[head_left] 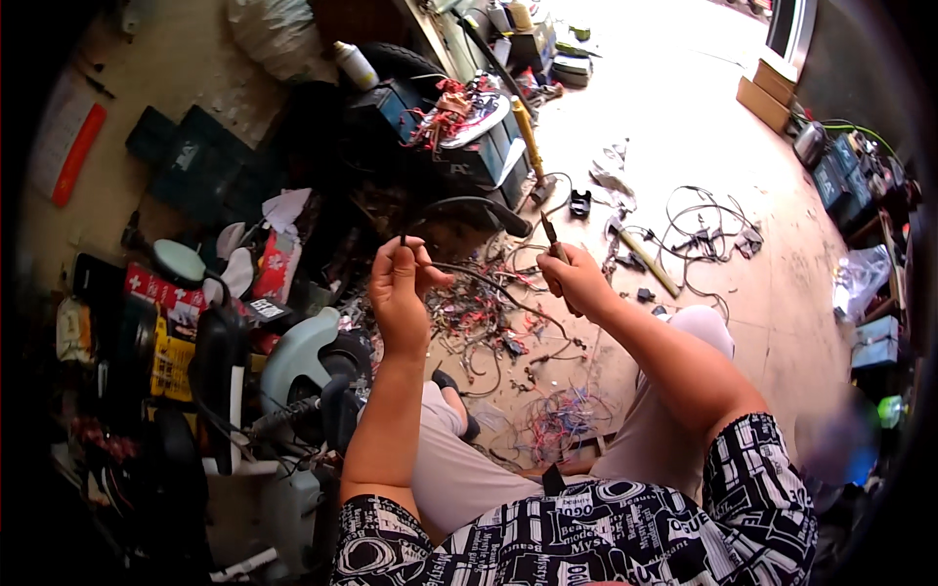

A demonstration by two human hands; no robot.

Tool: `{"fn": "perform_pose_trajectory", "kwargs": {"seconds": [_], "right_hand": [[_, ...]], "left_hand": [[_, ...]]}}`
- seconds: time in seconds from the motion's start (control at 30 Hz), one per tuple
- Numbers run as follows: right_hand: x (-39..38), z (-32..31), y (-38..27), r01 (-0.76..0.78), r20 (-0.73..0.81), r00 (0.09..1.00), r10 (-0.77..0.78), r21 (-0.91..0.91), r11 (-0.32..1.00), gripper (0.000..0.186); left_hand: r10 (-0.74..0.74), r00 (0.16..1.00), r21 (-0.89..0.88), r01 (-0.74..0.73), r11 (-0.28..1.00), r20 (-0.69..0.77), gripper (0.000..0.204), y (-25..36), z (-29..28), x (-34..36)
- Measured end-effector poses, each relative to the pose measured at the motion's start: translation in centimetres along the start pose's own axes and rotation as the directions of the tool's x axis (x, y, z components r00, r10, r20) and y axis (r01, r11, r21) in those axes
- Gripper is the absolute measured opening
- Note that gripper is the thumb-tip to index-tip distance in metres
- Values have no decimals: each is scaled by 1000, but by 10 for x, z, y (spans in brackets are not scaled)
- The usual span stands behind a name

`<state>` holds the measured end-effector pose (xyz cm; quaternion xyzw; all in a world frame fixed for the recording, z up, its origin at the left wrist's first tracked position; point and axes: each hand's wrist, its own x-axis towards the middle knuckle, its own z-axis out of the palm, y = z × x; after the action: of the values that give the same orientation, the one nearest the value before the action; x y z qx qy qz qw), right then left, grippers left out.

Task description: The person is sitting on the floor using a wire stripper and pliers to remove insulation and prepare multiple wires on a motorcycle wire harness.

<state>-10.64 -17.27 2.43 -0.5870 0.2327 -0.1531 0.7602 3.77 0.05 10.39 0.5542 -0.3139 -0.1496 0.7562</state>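
Observation:
My left hand [399, 283] is raised with thumb and fingers pinched on a dark cable [500, 286]. A short dark end sticks up past the fingertips, and the rest appears to run down to the right over the floor. To its right, my right hand [578, 279] is closed around a knife [549, 229] with a dark narrow blade pointing up and a brownish handle showing below the fist. The blade is apart from the cable. Beneath both hands lies a heap of cut wire scraps [469, 327], and a tangle of thin coloured wires [567, 422] sits between my legs.
A hammer [649, 262] and a loose black cable coil [705, 227] lie on the floor at right. Another yellow-handled hammer [528, 139] leans against stacked batteries [469, 168]. Scooter parts [298, 361] crowd the left. Boxes [767, 95] and more batteries [838, 176] line the right wall.

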Motion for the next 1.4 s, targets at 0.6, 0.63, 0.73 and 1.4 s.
{"fn": "perform_pose_trajectory", "kwargs": {"seconds": [0.6,0.63,0.73,1.4], "right_hand": [[26,64,2,-186,264,951,160,75,980,21],[37,58,-2,-135,277,957,87,158,978,20],[46,46,-14,-116,167,985,41,475,872,19],[82,-91,-12,159,-505,839,204,585,795,13]], "left_hand": [[-521,854,-133,517,846,2,51,-69,-52,25],[-610,787,-48,615,787,94,53,-75,-42,17],[-691,564,79,746,661,451,59,-89,-12,-8],[-604,763,-103,636,765,229,23,-55,-80,26]]}}
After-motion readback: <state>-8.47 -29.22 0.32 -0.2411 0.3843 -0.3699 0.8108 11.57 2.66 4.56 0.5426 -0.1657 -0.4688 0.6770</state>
